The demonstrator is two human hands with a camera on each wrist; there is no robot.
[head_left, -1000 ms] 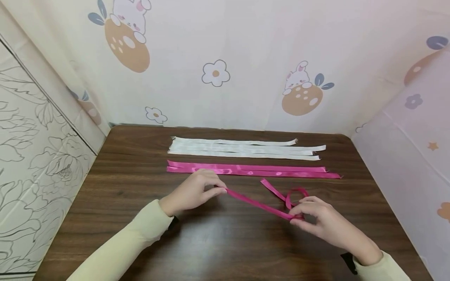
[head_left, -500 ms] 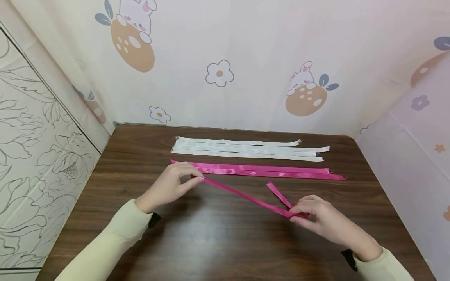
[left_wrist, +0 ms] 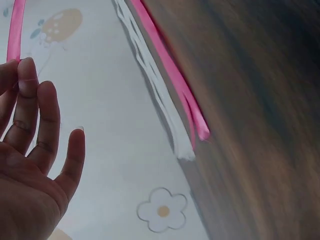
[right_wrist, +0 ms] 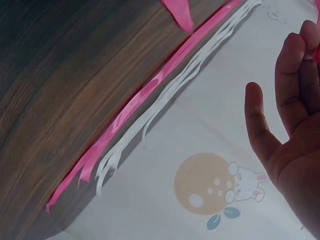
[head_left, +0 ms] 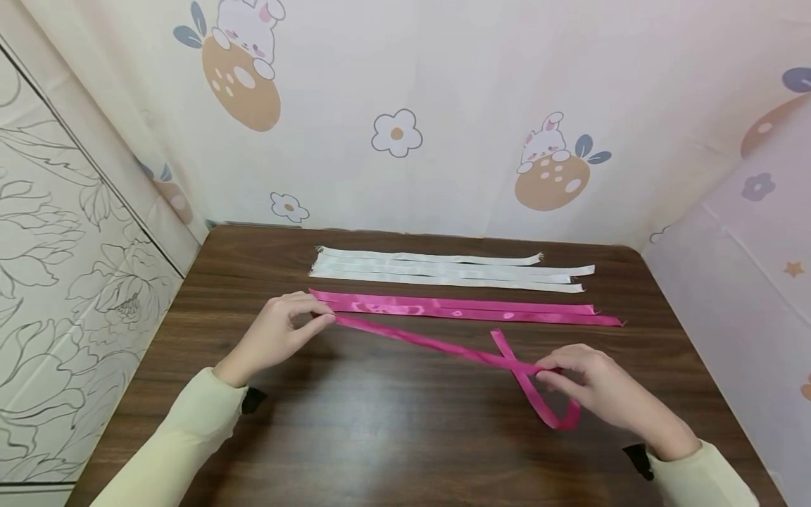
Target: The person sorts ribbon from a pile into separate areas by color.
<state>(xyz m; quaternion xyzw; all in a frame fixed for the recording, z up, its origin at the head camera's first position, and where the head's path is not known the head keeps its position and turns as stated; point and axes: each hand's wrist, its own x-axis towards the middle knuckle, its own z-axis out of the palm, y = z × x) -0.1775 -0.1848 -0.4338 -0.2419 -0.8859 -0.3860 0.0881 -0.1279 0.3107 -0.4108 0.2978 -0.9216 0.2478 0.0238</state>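
Note:
A loose pink ribbon (head_left: 418,339) is stretched between the two hands above the table. My left hand (head_left: 279,331) pinches one end of it between thumb and fingertips; the left wrist view shows that ribbon (left_wrist: 15,35) leading away from the pinch. On the other side my right hand (head_left: 595,384) pinches the ribbon farther along, and its free part loops below the fingers and crosses over itself. Behind the hands lie pink ribbons (head_left: 437,308), side by side and flat, the left fingers overlapping their left end in the head view.
Several white ribbons (head_left: 443,269) lie in a row near the back edge of the brown wooden table (head_left: 380,436). A printed curtain (head_left: 469,84) hangs right behind the table, and a flower-patterned panel (head_left: 76,282) stands at the left.
My left hand has moved left, drawing the ribbon out longer. The right hand has risen slightly and moved a little right, and the ribbon's free part now hangs in an open loop.

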